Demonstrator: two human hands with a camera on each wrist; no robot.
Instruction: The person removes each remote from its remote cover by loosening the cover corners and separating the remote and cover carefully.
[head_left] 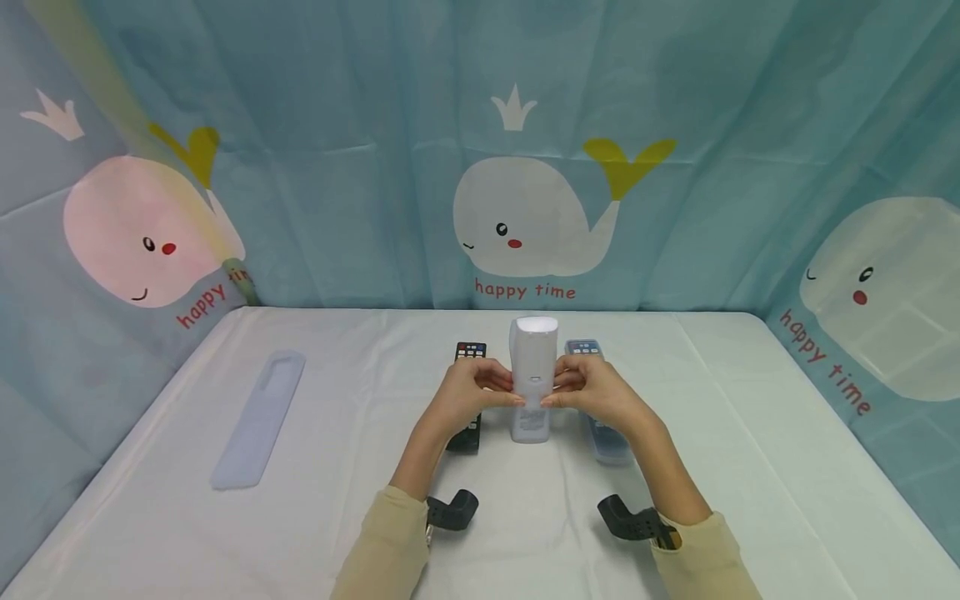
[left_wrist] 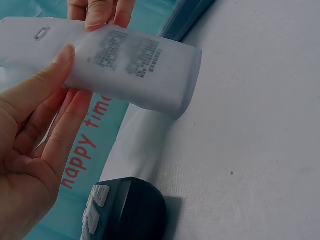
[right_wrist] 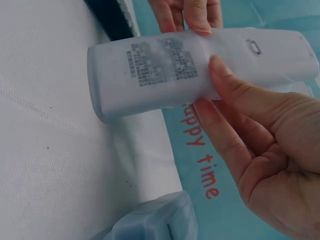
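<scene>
Head view: I found left hand (head_left: 468,393) and right hand (head_left: 597,393) pinching the white device (head_left: 534,358); the black remote (head_left: 471,350) lay partly hidden.

White table (head_left: 765,433), black remote (head_left: 465,439), bluish remote (head_left: 610,443), perhaps sleeve (head_left: 259,425)

Both forearms (head_left: 414,465) reach forward — left hand (head_left: 468,392) and right hand (head_left: 598,392) face each other; thumbs (left_wrist: 54,69) point inward. Fingers (left_wrist: 65,132) bend, pinching.
</scene>
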